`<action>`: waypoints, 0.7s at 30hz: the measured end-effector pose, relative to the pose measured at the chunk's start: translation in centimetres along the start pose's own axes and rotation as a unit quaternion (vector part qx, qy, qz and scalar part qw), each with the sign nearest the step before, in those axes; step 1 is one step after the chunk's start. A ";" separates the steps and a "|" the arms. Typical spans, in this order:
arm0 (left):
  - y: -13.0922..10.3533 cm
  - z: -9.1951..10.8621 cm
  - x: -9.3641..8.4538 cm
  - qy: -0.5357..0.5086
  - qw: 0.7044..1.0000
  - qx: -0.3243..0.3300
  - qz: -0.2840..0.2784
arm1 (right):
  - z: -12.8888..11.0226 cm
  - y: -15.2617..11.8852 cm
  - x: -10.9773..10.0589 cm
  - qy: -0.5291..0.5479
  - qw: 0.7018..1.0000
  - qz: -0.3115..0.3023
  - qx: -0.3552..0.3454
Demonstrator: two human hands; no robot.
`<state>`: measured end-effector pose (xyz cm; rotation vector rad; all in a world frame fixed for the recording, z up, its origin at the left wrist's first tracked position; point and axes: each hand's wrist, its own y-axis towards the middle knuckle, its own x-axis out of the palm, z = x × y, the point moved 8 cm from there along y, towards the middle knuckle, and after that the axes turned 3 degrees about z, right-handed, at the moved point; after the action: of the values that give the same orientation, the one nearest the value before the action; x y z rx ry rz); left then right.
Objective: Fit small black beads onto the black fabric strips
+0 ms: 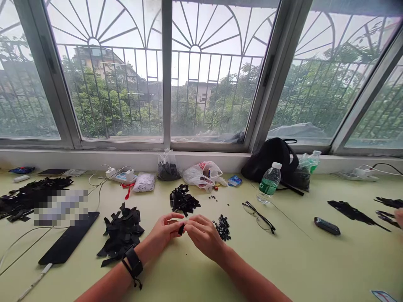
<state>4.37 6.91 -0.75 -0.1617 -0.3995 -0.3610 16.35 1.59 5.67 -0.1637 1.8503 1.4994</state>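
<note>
Close together over the tabletop, my left hand (165,230) and my right hand (203,235) meet at the fingertips. A small black strip (181,229) is pinched by my left thumb and fingers. My right fingertips press at the same spot; whatever they grip is hidden. Left of my hands lies a heap of short black strips (121,233). Another, smaller pile of black pieces (183,199) sits just beyond them. Beside my right hand is a cluster of small black rings (223,227), with a few more scattered farther back.
Eyeglasses (260,218) and a water bottle (270,183) stand to the right, near a black bag (267,161). Plastic bags (203,175) line the window wall. A dark phone-like slab (69,239) with a cable lies left. Another person's hand (399,216) shows at the right edge.
</note>
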 end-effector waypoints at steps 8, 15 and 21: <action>-0.2 0.0 -0.4 -0.034 0.999 -0.017 0.005 | -0.4 0.1 0.4 -0.008 1.000 -0.022 -0.009; 0.0 0.2 -0.3 -0.045 0.999 -0.003 -0.010 | 3.1 0.1 -1.3 0.038 0.992 -0.016 0.116; 0.3 0.1 -0.9 -0.027 0.999 -0.021 0.030 | 13.7 -3.8 -6.7 -0.041 0.943 -0.062 0.325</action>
<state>3.68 7.50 -1.04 -0.2256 -0.4400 -0.3058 29.36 10.30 6.07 0.0967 2.1182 0.7385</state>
